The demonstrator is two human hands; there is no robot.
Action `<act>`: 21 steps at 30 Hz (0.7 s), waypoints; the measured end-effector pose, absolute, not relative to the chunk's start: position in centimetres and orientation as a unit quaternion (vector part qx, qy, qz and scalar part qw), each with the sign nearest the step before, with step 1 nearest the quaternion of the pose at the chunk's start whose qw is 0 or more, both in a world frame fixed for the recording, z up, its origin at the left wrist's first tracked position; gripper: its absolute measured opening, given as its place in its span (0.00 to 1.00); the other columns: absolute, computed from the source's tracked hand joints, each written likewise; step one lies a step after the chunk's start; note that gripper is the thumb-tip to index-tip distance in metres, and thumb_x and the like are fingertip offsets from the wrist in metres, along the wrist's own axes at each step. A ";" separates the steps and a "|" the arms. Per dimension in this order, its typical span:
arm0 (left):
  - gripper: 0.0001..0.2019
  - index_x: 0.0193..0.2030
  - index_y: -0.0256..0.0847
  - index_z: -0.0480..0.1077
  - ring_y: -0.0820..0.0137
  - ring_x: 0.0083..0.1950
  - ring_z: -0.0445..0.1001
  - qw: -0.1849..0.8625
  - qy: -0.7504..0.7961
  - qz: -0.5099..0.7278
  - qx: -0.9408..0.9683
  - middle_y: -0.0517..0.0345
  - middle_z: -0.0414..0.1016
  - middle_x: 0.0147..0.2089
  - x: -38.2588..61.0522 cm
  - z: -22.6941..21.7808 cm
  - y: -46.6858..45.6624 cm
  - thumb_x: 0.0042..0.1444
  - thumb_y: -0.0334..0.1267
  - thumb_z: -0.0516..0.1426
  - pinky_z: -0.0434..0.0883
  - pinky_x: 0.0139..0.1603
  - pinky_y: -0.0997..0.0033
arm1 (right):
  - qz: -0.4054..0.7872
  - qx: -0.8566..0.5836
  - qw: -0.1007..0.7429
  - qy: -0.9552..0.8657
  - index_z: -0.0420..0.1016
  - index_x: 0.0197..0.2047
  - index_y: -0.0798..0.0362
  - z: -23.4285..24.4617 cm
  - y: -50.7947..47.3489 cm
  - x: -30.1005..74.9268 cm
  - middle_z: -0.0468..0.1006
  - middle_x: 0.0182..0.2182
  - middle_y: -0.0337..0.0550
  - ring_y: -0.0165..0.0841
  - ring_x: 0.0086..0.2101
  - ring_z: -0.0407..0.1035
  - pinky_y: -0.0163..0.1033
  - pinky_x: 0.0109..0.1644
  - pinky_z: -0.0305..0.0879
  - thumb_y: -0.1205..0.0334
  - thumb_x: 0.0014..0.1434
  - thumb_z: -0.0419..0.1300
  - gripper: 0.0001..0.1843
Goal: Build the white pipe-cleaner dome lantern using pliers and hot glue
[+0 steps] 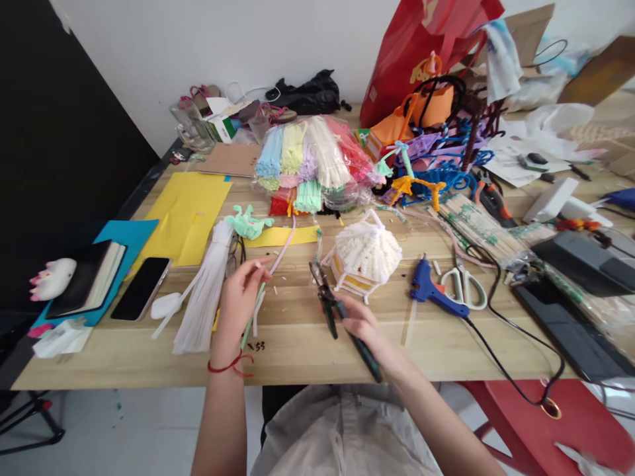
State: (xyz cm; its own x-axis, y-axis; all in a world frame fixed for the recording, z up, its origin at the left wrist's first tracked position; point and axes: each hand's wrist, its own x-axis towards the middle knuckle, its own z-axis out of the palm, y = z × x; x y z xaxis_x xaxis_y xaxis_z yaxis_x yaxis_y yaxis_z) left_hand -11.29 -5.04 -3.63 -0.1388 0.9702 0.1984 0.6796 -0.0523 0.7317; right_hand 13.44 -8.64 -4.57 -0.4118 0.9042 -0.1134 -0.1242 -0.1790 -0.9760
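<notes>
My right hand [361,324] is wrapped round dark-handled pliers [325,291], whose jaws point away from me over the table. Just beyond them stands a white fuzzy pipe-cleaner model [367,251] with yellow panels in its lower part. My left hand [241,297] is closed in a pinch, a tiny pale bit at its fingertips too small to name. Beneath and beside that hand lie a green pipe cleaner [252,314] and a pink pipe cleaner [284,243]. A bundle of white pipe cleaners [201,304] rests to its left, near a mint-green fuzzy piece [249,223].
A blue glue gun [439,291] with a trailing black cord and white scissors [464,287] lie on the right. Bagged coloured pipe cleaners [307,158] sit at the back. On the left are a phone [141,288], a notebook [82,281] and yellow sheets [183,211].
</notes>
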 end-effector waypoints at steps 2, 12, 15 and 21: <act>0.12 0.51 0.40 0.68 0.70 0.32 0.76 0.282 0.616 0.434 0.594 0.60 0.76 0.30 -9.7 -2.1 -5.8 0.64 0.40 0.53 0.74 0.38 0.71 | 0.758 -0.309 0.382 -0.429 0.74 0.50 0.52 -4.6 -8.5 13.8 0.80 0.45 0.52 0.47 0.45 0.76 0.54 0.49 0.73 0.51 0.49 0.56 0.26; 0.03 0.37 0.44 0.77 0.74 0.31 0.77 0.295 0.548 0.527 0.579 0.63 0.80 0.31 -3.7 2.9 -8.8 0.60 0.35 0.61 0.73 0.37 0.76 | 0.406 -0.453 0.380 -0.697 0.63 0.54 0.50 0.0 -9.9 14.4 0.73 0.49 0.49 0.41 0.46 0.70 0.47 0.53 0.67 0.70 0.42 0.60 0.33; 0.05 0.38 0.45 0.78 0.72 0.37 0.80 0.218 0.553 0.525 0.609 0.63 0.83 0.37 -3.1 3.1 -9.1 0.59 0.33 0.61 0.74 0.42 0.74 | 0.277 -0.478 0.390 -0.737 0.61 0.54 0.50 1.0 -9.7 14.4 0.74 0.44 0.48 0.40 0.41 0.70 0.46 0.48 0.69 0.69 0.42 0.60 0.33; 0.06 0.35 0.44 0.77 0.72 0.33 0.79 0.148 0.552 0.491 0.658 0.63 0.82 0.32 -1.9 3.5 -9.5 0.57 0.29 0.60 0.73 0.36 0.75 | 0.187 -0.487 0.392 -0.758 0.61 0.53 0.50 1.8 -8.7 14.4 0.74 0.38 0.45 0.39 0.37 0.71 0.43 0.41 0.70 0.67 0.43 0.58 0.31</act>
